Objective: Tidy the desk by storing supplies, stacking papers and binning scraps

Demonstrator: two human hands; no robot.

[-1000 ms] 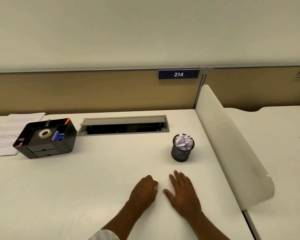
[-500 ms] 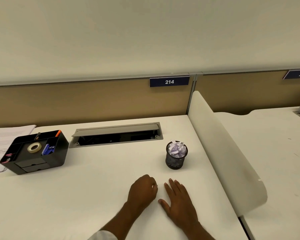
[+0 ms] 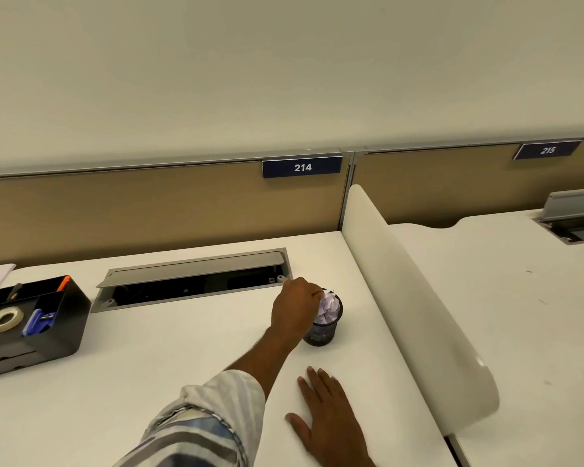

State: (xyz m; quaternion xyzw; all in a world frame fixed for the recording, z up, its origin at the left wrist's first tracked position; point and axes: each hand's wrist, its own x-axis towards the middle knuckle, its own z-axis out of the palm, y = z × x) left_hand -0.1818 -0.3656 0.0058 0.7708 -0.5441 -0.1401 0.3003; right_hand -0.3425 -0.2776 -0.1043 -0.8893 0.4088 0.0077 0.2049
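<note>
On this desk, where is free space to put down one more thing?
The widest bare patch lies between the organizer and the left hand, in front of the cable tray. A narrow strip runs between the mesh cup and the divider. It is crowded at the cup, where the left hand reaches, and near the right hand lying flat.

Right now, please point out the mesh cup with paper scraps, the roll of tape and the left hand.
mesh cup [image 3: 321,334]: head view, lower mesh wall.
roll of tape [image 3: 4,319]: head view, top ring.
left hand [image 3: 295,306]: head view, back of the hand.
</note>
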